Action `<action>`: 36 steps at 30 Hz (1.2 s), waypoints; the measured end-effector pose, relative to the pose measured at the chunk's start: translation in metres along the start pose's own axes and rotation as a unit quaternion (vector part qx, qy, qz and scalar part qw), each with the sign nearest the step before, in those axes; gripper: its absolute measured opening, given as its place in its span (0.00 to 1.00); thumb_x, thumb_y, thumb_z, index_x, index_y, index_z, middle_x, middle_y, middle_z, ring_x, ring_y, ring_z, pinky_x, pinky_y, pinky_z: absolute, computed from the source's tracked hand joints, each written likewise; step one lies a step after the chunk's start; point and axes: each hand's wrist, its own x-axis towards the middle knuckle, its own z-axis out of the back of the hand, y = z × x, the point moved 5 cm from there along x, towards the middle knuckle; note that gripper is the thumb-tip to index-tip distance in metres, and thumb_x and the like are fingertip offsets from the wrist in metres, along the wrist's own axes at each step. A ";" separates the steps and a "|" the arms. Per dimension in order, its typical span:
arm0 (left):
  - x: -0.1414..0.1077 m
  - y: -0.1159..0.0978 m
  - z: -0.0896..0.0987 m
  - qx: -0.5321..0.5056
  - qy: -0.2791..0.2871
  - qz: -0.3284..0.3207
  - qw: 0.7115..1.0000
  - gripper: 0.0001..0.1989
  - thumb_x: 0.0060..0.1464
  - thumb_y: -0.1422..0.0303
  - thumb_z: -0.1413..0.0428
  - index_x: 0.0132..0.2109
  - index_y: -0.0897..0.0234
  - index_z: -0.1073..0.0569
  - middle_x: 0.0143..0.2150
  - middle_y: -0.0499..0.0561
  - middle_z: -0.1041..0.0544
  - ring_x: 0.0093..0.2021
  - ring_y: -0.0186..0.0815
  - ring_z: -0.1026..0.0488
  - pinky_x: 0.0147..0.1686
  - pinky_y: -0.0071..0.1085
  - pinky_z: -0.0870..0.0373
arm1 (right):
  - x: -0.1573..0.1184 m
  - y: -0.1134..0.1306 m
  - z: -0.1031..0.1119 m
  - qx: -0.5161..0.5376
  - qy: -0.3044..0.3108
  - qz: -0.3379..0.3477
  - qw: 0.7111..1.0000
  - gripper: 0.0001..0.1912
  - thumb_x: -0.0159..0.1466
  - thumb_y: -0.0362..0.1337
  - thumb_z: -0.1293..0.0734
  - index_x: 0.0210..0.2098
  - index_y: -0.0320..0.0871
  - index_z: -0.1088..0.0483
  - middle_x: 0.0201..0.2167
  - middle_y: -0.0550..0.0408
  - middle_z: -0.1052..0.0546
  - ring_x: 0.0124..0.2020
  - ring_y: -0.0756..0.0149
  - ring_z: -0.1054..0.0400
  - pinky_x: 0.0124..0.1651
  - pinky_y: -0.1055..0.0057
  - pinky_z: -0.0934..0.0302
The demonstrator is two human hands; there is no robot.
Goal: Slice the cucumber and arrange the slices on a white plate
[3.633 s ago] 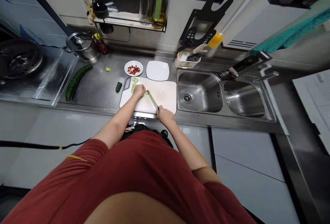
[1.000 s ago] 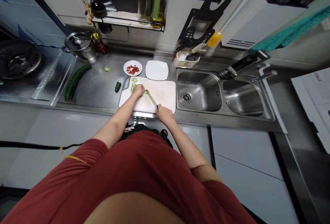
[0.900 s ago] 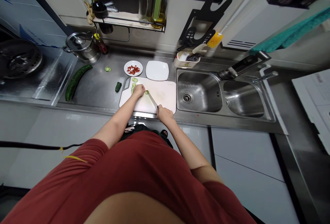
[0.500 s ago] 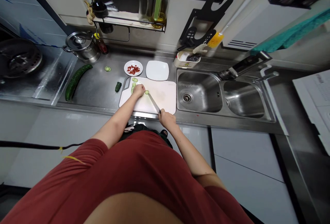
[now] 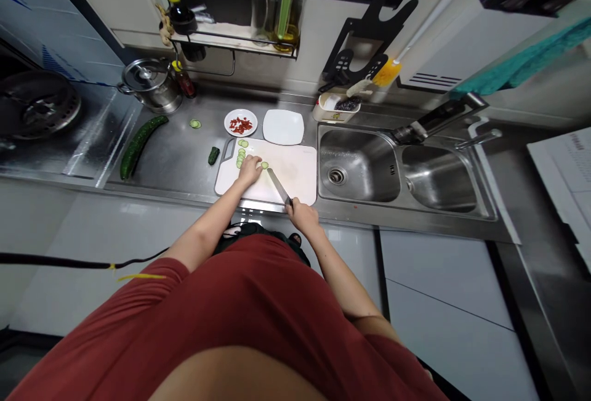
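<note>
My right hand (image 5: 303,215) grips the dark handle of a kitchen knife (image 5: 279,186) at the near edge of a white cutting board (image 5: 295,170), with the blade angled up-left across the board. My left hand (image 5: 250,170) rests curled on the board, over whatever lies beneath it. Beside its fingers lie a row of cucumber slices (image 5: 241,158) and one single slice (image 5: 265,166). The knife tip is close to that slice. A dark cucumber end (image 5: 213,155) and a whole cucumber (image 5: 137,146) lie on the steel counter to the left.
A plate of chopped red chili (image 5: 241,122), a white square plate (image 5: 283,127) and a lone cucumber slice (image 5: 195,124) sit behind the board. To the right is a double steel sink (image 5: 357,164); a lidded steel pot (image 5: 150,85) stands back left.
My right hand and the knife have slid toward me and to the right, near the board's front edge. My left hand has stayed almost in place.
</note>
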 end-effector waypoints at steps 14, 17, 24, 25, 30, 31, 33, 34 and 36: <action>-0.008 -0.010 0.000 0.016 -0.023 -0.016 0.999 0.16 0.55 0.67 0.48 0.50 0.61 0.26 0.46 0.58 0.33 0.50 0.46 0.36 0.56 0.39 0.40 | 0.018 -0.026 -0.005 0.084 -0.087 -0.083 0.989 0.26 0.69 0.54 0.53 0.49 0.42 0.35 0.41 0.45 0.24 0.45 0.56 0.30 0.43 0.67 0.42; -0.008 -0.014 0.002 0.023 -0.016 -0.013 1.000 0.14 0.56 0.67 0.49 0.47 0.61 0.26 0.46 0.58 0.33 0.50 0.45 0.36 0.55 0.39 0.40 | 0.021 -0.024 -0.004 0.081 -0.087 -0.083 0.989 0.26 0.69 0.54 0.52 0.50 0.43 0.36 0.41 0.45 0.24 0.45 0.55 0.30 0.43 0.66 0.42; 0.006 -0.014 0.002 0.019 0.006 0.072 0.997 0.10 0.52 0.65 0.45 0.41 0.61 0.26 0.46 0.56 0.31 0.50 0.44 0.34 0.53 0.37 0.39 | 0.023 -0.018 0.000 0.070 -0.069 -0.080 0.992 0.27 0.70 0.53 0.53 0.52 0.42 0.36 0.42 0.44 0.25 0.46 0.56 0.30 0.45 0.66 0.41; 0.007 -0.015 0.003 0.017 0.008 0.081 0.997 0.09 0.51 0.65 0.44 0.41 0.61 0.26 0.46 0.56 0.30 0.50 0.43 0.34 0.51 0.37 0.38 | 0.023 -0.018 0.001 0.069 -0.067 -0.081 0.992 0.27 0.70 0.53 0.53 0.52 0.41 0.36 0.43 0.44 0.25 0.46 0.56 0.30 0.45 0.66 0.41; 0.009 -0.018 0.004 0.004 0.016 0.091 0.996 0.07 0.50 0.67 0.44 0.39 0.60 0.27 0.43 0.54 0.27 0.46 0.40 0.31 0.45 0.33 0.36 | 0.021 -0.017 0.003 0.061 -0.054 -0.082 0.993 0.27 0.70 0.53 0.53 0.52 0.41 0.36 0.44 0.43 0.25 0.47 0.57 0.31 0.46 0.67 0.41; 0.009 -0.018 0.005 0.000 0.017 0.090 0.996 0.07 0.50 0.67 0.44 0.39 0.60 0.27 0.43 0.53 0.26 0.45 0.39 0.31 0.44 0.33 0.36 | 0.021 -0.017 0.003 0.060 -0.053 -0.081 0.994 0.27 0.70 0.53 0.53 0.52 0.41 0.36 0.43 0.43 0.25 0.47 0.57 0.31 0.46 0.67 0.41; 0.008 -0.020 0.005 -0.011 0.015 0.089 0.996 0.07 0.50 0.68 0.45 0.39 0.60 0.27 0.41 0.52 0.24 0.43 0.38 0.30 0.42 0.32 0.35 | 0.021 -0.017 0.002 0.061 -0.057 -0.076 0.994 0.27 0.70 0.53 0.53 0.52 0.42 0.36 0.43 0.44 0.25 0.46 0.57 0.30 0.45 0.67 0.41; 0.007 -0.021 0.005 -0.018 0.013 0.092 0.996 0.07 0.50 0.68 0.45 0.39 0.60 0.27 0.40 0.51 0.24 0.42 0.38 0.29 0.41 0.32 0.35 | 0.021 -0.017 0.003 0.062 -0.061 -0.074 0.993 0.27 0.70 0.53 0.53 0.51 0.42 0.35 0.42 0.45 0.25 0.46 0.57 0.30 0.45 0.67 0.41; 0.006 -0.022 0.006 -0.030 0.013 0.104 0.994 0.07 0.50 0.69 0.46 0.39 0.59 0.27 0.38 0.50 0.23 0.41 0.38 0.29 0.40 0.32 0.35 | 0.022 -0.017 0.002 0.065 -0.065 -0.071 0.993 0.26 0.70 0.52 0.52 0.51 0.42 0.35 0.42 0.45 0.24 0.46 0.57 0.30 0.45 0.66 0.41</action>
